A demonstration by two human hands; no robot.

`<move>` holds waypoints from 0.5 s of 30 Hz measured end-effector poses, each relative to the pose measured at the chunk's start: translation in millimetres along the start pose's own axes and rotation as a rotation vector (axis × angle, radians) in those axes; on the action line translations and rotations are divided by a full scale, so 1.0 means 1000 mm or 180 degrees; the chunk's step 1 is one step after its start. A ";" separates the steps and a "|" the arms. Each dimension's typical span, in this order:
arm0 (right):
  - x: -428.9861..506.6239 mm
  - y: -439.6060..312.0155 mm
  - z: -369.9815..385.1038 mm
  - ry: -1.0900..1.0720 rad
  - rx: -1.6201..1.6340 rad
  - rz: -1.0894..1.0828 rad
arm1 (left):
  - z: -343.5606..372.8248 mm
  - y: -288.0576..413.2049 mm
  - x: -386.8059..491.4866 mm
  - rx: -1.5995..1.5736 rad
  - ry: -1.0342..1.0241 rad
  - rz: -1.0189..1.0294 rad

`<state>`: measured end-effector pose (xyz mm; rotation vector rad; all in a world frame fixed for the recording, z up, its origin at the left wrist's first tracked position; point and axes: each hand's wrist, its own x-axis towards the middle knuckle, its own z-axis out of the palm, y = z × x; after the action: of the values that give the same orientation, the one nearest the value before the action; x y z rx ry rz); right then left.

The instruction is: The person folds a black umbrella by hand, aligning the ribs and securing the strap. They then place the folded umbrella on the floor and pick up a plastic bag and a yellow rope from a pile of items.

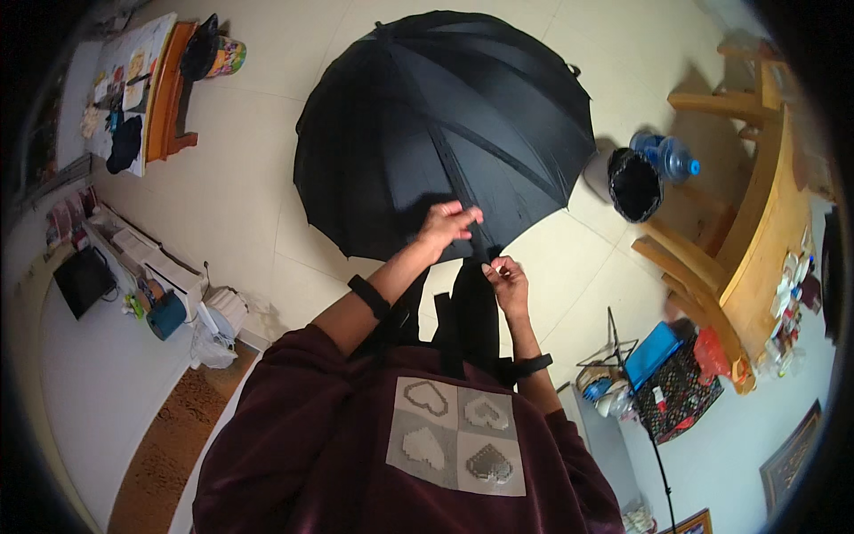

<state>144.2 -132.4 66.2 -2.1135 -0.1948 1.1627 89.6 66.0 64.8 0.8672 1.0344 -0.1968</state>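
Note:
A large open black umbrella (400, 153) is spread before me, its ribbed canopy facing up towards me. A narrow dark fold (448, 160) of its fabric runs down the canopy to the near rim. Over the lower end of that fold is my left hand (446, 230), its fingers apart; whether the fingertips touch the cloth is unclear. My right hand (508, 287) is at the near rim, thumb and fingertips pinching the canopy's edge beside the fold. The umbrella's shaft and handle are hidden beneath the canopy.
To the right, a lined waste bin (600, 177) stands beside a large blue water bottle (674, 160) and a wooden table (767, 247). At left are a marble-topped table (157, 73) and a white desk (127, 380) with a monitor (85, 280). A thin stand (650, 427) rises at lower right.

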 end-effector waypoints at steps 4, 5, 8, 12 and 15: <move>0.000 -0.016 -0.004 -0.0972 0.1908 0.0713 | 0.013 -0.017 -0.025 0.0436 -0.0313 -0.0169; 0.001 -0.019 -0.004 -0.0949 0.1718 0.0603 | 0.014 -0.022 -0.028 0.0718 -0.0438 -0.0229; -0.002 -0.026 -0.007 -0.0968 0.1632 0.0451 | 0.020 -0.032 -0.027 0.0305 -0.0470 -0.0202; -0.013 -0.024 -0.011 -0.0449 0.1319 0.0415 | 0.030 -0.040 -0.019 0.0086 -0.0744 -0.0454; -0.020 -0.017 -0.018 -0.0400 0.1676 0.0187 | 0.041 -0.043 -0.014 -0.0079 -0.0663 -0.0670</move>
<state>150.0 -137.7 97.2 -1.5950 0.1099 1.2233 86.7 5.1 62.4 0.6985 0.9294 -0.4418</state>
